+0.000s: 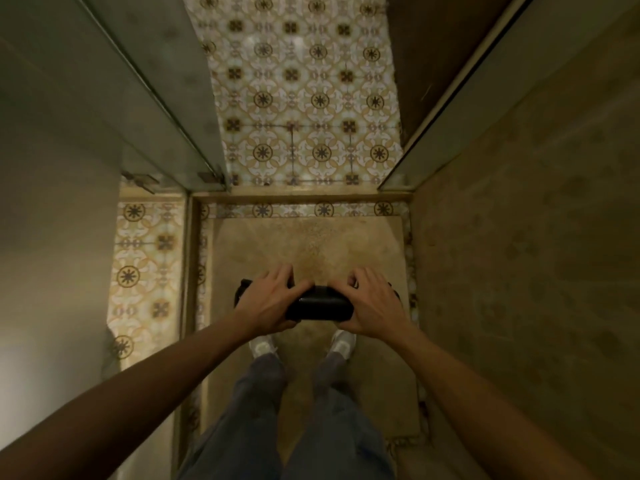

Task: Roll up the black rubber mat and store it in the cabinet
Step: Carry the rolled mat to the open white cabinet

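The black rubber mat (317, 304) is already a tight roll, held crosswise in the air above the person's shoes (341, 342) and the bare floor slab (311, 244). The left hand (268, 301) has its grip closed over the roll's left end, the right hand (372, 306) closed over the right end. No cabinet can be identified here. To carry it well, I would keep both grips firm and the loose edge pinned under the fingers, so the roll cannot spring open.
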### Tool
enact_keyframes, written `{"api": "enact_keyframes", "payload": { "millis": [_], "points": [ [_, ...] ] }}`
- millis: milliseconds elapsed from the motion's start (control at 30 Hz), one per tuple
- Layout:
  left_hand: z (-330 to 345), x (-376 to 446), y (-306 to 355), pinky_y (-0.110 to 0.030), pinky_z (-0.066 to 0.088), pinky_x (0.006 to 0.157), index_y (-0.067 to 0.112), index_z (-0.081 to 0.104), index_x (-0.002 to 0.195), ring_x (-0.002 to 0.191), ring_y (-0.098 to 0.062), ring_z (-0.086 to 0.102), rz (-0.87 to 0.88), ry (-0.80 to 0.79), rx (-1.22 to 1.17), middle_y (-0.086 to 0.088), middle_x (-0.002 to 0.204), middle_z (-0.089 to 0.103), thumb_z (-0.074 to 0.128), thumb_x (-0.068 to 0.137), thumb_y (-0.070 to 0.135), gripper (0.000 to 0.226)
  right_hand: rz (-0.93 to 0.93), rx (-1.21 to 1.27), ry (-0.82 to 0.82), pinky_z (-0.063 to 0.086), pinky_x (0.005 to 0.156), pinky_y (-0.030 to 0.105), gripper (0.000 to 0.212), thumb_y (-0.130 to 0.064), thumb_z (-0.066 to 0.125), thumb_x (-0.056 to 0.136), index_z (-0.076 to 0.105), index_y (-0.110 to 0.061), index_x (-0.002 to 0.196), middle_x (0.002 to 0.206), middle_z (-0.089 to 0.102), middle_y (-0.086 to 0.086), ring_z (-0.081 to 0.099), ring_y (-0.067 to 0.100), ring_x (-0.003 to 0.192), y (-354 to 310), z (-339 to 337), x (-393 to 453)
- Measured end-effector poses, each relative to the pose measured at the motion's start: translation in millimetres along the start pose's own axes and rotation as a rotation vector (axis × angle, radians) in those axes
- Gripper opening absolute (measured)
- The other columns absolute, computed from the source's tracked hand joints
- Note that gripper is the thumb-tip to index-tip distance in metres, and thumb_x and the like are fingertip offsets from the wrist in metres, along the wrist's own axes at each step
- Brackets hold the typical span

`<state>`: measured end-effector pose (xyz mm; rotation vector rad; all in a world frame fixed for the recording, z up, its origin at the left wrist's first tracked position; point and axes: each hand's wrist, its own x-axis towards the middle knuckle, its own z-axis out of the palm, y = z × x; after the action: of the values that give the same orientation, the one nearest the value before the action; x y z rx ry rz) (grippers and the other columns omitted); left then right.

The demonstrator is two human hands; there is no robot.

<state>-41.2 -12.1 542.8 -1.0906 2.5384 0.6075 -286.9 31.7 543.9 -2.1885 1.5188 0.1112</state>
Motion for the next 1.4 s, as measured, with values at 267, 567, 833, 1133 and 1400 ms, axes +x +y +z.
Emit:
{"api": "enact_keyframes", "payload": {
  "millis": [267, 567, 833, 1133, 1400],
  "points": [
    [-23, -22, 42, -0.042, 0.046, 0.077, 0.040, 0.022, 0.145, 0.096, -0.030, 0.048, -0.068, -0.022, 0.011, -0.011, 0.112, 0.044, 0.072, 0.075, 0.053, 0.087, -0.065, 0.014, -0.012, 0.044, 0.066, 0.037, 0.060, -0.053, 0.075, 0.070, 0.059, -0.026, 0.122, 0.092, 0.049, 0.006, 0.045, 0.024, 0.082, -1, -29, -30],
    [-65, -2, 64, -0.038, 0.047, 0.078, 0.040, 0.019, 0.145, 0.100, -0.026, 0.046, -0.115, 0.030, 0.009, -0.009, 0.116, 0.042, 0.074, 0.075, 0.053, 0.090, -0.121, -0.046, -0.013, 0.043, 0.067, 0.035, 0.065, -0.059, 0.075, 0.071, 0.057, -0.027, 0.125, 0.097, 0.049, 0.006, 0.047, 0.025, 0.085, 32, -74, -26],
    [-110, 56, 33, -0.038, 0.046, 0.075, 0.037, 0.025, 0.146, 0.100, -0.026, 0.046, -0.117, 0.099, 0.024, -0.010, 0.114, 0.044, 0.075, 0.071, 0.058, 0.092, -0.180, -0.078, 0.027, 0.039, 0.069, 0.035, 0.063, -0.064, 0.067, 0.073, 0.055, -0.028, 0.124, 0.098, 0.046, 0.005, 0.044, 0.024, 0.086, 79, -120, 37],
    [-172, 164, -85, -0.038, 0.041, 0.079, 0.037, 0.022, 0.148, 0.107, -0.026, 0.040, -0.143, 0.099, -0.005, -0.009, 0.120, 0.041, 0.070, 0.076, 0.061, 0.090, -0.198, -0.095, -0.045, 0.043, 0.070, 0.036, 0.071, -0.066, 0.073, 0.071, 0.057, -0.024, 0.127, 0.100, 0.049, 0.008, 0.047, 0.026, 0.088, 124, -178, 199],
    [-258, 232, -195, -0.042, 0.044, 0.083, 0.033, 0.030, 0.145, 0.110, -0.029, 0.041, -0.161, 0.113, -0.040, -0.012, 0.122, 0.042, 0.073, 0.073, 0.059, 0.087, -0.215, -0.099, -0.046, 0.046, 0.070, 0.038, 0.070, -0.068, 0.069, 0.073, 0.057, -0.025, 0.127, 0.102, 0.051, 0.009, 0.049, 0.027, 0.089, 139, -253, 342]
  ]
}}
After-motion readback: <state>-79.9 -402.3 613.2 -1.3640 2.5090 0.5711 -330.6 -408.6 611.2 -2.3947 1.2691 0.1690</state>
